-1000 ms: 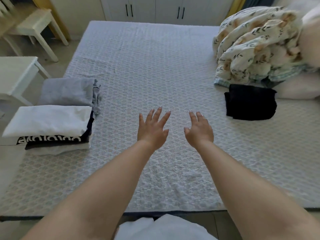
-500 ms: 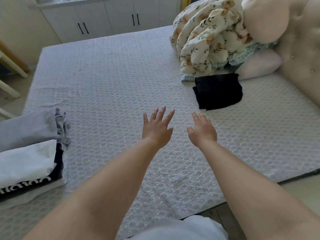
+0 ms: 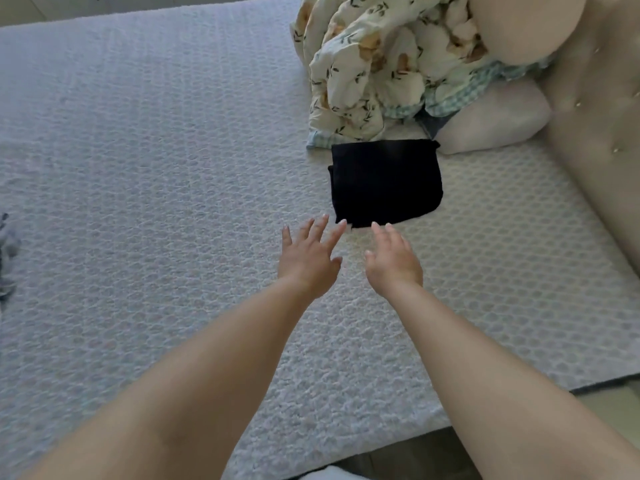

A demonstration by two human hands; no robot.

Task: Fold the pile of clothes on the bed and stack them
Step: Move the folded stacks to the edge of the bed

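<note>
A folded black garment point(image 3: 384, 181) lies flat on the bed point(image 3: 156, 150), just below a bunched floral quilt. My left hand point(image 3: 308, 259) reaches out with fingers spread, its fingertips at the garment's near left corner. Beside it my right hand point(image 3: 393, 259) stretches forward, fingers straight, the tips at the garment's near edge. Neither hand holds anything. A scrap of grey cloth point(image 3: 7, 258) shows at the far left edge; the stack of folded clothes is out of view.
The floral quilt point(image 3: 377, 64) is heaped at the head of the bed beside a pale pillow point(image 3: 491, 119). A padded beige headboard point(image 3: 595, 133) runs along the right. The bed's near edge point(image 3: 346, 455) crosses the bottom, with floor beyond it.
My view has swung right, so the folded stack slid out at the left. Both hands have advanced toward the black garment and now reach its near edge.
</note>
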